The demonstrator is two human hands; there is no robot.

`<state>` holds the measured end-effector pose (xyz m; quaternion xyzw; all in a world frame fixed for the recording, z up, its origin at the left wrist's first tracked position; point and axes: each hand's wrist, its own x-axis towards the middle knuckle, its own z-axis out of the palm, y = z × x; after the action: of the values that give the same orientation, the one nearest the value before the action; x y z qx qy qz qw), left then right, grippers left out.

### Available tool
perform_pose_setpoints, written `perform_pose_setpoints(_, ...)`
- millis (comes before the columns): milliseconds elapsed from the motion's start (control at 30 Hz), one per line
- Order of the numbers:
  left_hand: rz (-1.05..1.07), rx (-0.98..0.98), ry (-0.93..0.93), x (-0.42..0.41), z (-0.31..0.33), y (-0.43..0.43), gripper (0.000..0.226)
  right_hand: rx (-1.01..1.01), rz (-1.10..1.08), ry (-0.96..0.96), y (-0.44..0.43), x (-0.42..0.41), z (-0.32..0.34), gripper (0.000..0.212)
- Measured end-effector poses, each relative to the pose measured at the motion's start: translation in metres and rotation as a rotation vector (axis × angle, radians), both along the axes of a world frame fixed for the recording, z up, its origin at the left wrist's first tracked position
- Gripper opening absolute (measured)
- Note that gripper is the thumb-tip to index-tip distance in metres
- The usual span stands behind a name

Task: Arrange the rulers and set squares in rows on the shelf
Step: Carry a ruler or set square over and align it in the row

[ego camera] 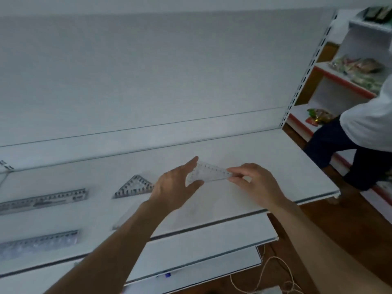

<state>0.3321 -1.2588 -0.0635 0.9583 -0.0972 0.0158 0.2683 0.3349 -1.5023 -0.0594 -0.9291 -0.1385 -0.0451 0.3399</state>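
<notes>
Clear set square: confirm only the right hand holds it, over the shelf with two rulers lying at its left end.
Not right. The head view shows both hands on the clear set square: the left hand holds its wide end, the right hand pinches its tip. The rest stands.

White shelf [275,166]: back ruler [42,200], front ruler [40,242], set square [134,187].

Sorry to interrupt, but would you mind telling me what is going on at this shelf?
A person holds a clear set square between the left hand and the right hand, over the white shelf. A back ruler, a front ruler and a second set square already lie to its left.
</notes>
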Motion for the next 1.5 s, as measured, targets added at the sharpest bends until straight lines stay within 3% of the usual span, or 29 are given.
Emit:
perform_pose_setpoints(267, 0.275, -0.063, 0.021, 0.004, -0.018, -0.021, 0.055, -0.078, 0.216, -0.240, -0.012, 0.039, -0.017, 0.021)
perform_pose_setpoints(633, 0.335, -0.040, -0.056, 0.010, -0.044, -0.027, 0.053, -0.046, 0.162, -0.128, -0.014, 0.051, -0.038, 0.023)
perform_pose_setpoints(1500, 0.299, -0.027, -0.152, 0.011, -0.055, -0.028, 0.046, -0.025, 0.148, -0.089, -0.016, 0.050, -0.041, 0.021)
